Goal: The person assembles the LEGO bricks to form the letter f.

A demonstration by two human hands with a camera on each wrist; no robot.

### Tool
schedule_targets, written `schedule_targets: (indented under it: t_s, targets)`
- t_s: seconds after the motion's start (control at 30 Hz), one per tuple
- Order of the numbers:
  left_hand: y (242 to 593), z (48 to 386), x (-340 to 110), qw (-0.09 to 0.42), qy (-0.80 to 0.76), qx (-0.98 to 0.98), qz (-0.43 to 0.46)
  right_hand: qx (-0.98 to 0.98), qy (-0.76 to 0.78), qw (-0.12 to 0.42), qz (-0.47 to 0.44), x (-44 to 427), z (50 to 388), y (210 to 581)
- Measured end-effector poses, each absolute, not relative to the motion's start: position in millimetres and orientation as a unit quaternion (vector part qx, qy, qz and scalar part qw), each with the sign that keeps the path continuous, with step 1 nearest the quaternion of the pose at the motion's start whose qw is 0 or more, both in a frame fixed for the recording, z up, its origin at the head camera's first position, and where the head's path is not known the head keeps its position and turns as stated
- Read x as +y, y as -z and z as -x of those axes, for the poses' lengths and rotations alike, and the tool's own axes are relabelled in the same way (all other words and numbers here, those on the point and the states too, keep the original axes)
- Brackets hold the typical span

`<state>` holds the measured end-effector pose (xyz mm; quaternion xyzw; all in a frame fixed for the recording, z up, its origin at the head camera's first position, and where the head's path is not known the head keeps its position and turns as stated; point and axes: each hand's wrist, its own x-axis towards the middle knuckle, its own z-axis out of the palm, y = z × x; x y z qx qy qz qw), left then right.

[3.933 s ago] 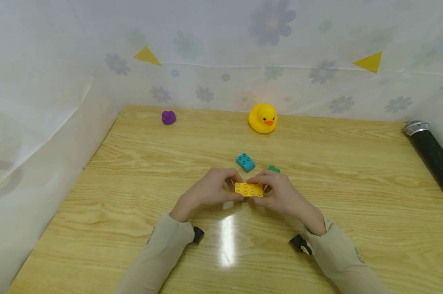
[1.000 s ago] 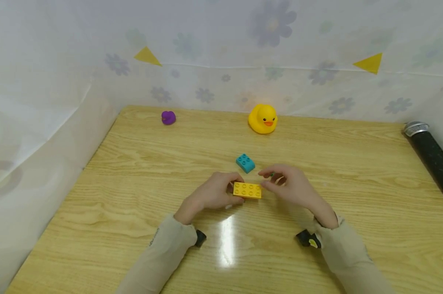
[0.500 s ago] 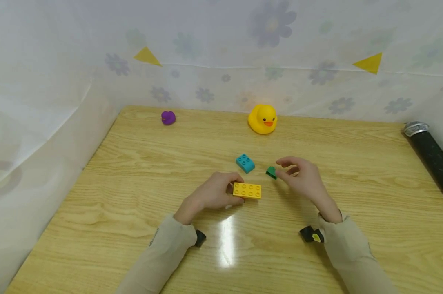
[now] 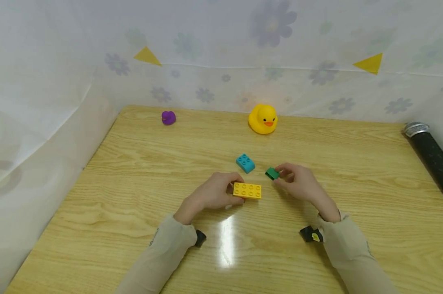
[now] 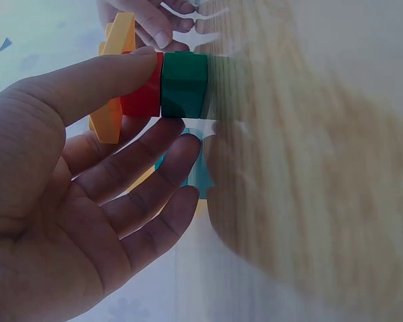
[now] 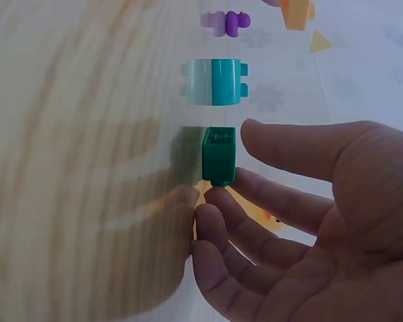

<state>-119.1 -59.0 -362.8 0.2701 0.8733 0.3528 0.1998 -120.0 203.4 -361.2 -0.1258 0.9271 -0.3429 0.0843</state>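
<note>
Gripping a stack of yellow, red and green bricks [image 5: 142,97], the left hand [image 4: 214,192] is on the near side of the teal brick [image 4: 245,163] on the worktop [image 4: 151,163]. To the teal brick's right, the right hand [image 4: 300,182] has bent fingers at a small green brick [image 4: 272,173]; whether they pinch it I cannot tell. Beyond the teal brick stands a yellow duck [image 4: 262,119].

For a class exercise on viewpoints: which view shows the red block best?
The left wrist view: the red block shows side-on between the yellow block and a green block, partly behind the fingers. In the head view, the yellow block hides nearly all of it; in the right wrist view, I cannot make it out.
</note>
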Motion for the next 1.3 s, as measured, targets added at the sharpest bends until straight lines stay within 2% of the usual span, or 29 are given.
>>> schedule_targets:
  t_s: [0.53,0.8,1.3]
  targets:
    - [363.6,119.6,-57.7,0.201,-0.352,0.873,-0.271,0.916,0.357,0.122,0.135,201.8,119.8,362.4]
    - [365.1,119.7,-58.1,0.197,-0.356,0.872,-0.273,0.928,0.308,0.114,0.174,196.2,120.0,365.4]
    - [364.4,119.6,-58.0,0.198,-0.361,0.869,-0.275,0.927,0.324,0.105,0.155,194.5,117.7,364.3]
